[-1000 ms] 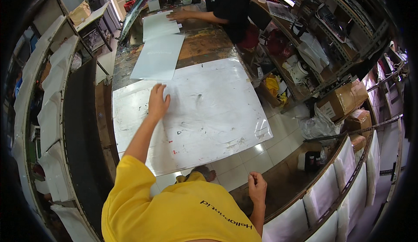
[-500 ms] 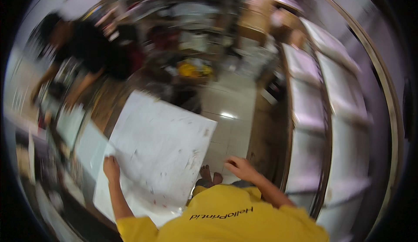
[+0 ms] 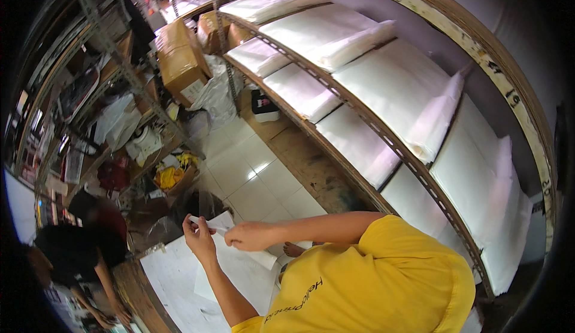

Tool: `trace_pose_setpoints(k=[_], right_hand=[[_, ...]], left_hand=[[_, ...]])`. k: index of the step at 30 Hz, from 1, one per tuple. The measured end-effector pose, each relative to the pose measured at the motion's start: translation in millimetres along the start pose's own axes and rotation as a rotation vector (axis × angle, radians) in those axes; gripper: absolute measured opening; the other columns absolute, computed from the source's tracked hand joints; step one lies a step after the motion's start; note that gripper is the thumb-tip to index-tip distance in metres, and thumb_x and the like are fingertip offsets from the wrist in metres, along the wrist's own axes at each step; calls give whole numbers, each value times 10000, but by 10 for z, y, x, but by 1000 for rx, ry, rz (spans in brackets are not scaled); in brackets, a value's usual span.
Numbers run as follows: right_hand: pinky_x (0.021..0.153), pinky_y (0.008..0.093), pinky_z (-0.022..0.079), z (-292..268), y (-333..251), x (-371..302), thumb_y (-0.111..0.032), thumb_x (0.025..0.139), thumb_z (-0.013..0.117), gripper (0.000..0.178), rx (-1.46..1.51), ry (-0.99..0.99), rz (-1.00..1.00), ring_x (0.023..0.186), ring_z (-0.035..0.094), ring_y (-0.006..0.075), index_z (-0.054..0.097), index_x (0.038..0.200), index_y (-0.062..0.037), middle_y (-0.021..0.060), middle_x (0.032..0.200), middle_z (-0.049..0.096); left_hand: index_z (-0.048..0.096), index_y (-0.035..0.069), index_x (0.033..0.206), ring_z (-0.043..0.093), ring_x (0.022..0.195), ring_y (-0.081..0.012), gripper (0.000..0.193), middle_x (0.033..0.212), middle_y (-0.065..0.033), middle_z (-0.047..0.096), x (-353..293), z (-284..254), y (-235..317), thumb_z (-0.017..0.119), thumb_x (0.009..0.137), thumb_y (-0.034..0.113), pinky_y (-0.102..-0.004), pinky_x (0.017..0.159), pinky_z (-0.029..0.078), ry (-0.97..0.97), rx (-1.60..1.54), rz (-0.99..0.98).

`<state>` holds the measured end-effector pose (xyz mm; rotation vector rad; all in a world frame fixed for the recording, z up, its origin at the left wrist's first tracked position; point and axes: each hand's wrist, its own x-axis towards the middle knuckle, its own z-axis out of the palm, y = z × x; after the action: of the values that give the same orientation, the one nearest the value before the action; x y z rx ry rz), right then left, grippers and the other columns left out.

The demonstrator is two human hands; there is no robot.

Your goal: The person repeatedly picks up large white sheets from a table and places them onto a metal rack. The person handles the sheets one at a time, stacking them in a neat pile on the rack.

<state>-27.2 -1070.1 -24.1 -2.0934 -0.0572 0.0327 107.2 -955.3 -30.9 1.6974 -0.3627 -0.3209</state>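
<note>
Apart half a second ago, the left hand (image 3: 201, 237) and right hand (image 3: 250, 236) are now meeting above the tabletop's (image 3: 168, 276) far side, both closing on a slim white piece (image 3: 220, 229) of unclear kind, the left pinching. Beneath, a smooth, pale sheet (image 3: 236, 270) is lying flat, its right edge curling.

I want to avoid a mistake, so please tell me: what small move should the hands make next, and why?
Perhaps hold the left hand steady and move only the right hand, slowly. The left hand pinches a thin white piece, and the right hand is close at its other end, so one still hand may give better control.
</note>
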Motion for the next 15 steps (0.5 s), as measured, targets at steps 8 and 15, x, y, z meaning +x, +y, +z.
trace_pose_setpoints(k=[8,15], right_hand=[[899,389,485,-2586,-259,-995,-177,872,592,245,-221,527,53,1020,606,270,616,1058,-20,170,1086,628],[876,264,444,-4372,-139,-3463,-178,892,622,162,-257,1120,366,945,545,104,647,1028,-94,-19,974,605]], left_hand=[[454,-33,1361,521,692,-103,454,958,-59,562,75,-188,146,565,984,195,-239,615,440,79,25,164],[543,-69,1263,574,855,-235,387,1067,-161,594,-459,-714,-1031,553,974,188,-333,735,488,303,563,128]])
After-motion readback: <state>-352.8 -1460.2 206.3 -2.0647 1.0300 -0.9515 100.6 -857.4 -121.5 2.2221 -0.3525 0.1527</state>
